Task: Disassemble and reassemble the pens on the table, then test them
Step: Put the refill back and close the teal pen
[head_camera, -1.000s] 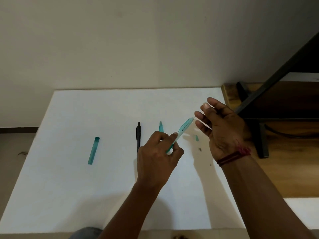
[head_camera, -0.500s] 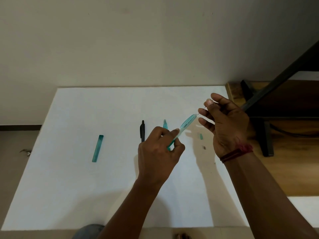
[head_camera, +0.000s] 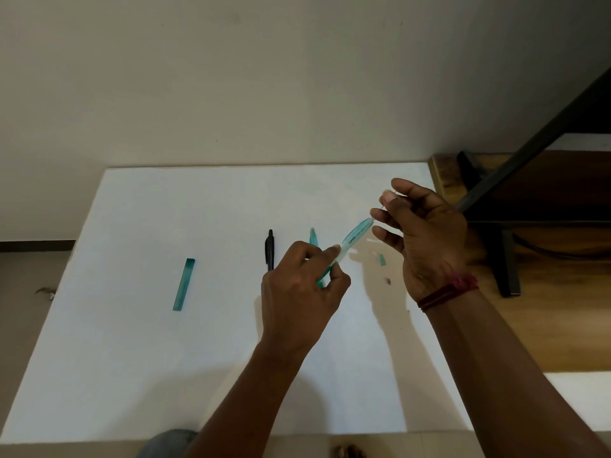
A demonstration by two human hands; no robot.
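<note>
While left hand (head_camera: 301, 292) grips teal barrel (head_camera: 353, 238) | right hand (head_camera: 426, 239) fingers (head_camera: 392, 201) pinch thin refill (head_camera: 382, 206) past its tip

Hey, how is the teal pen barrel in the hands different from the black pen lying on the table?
The teal barrel is see-through; the black pen is opaque. The left hand holds the teal barrel tilted in the air, while the black pen lies flat on the white table. The right hand pinches a thin rod at the teal barrel's far end; the black pen lies unheld. Both are slim.
</note>
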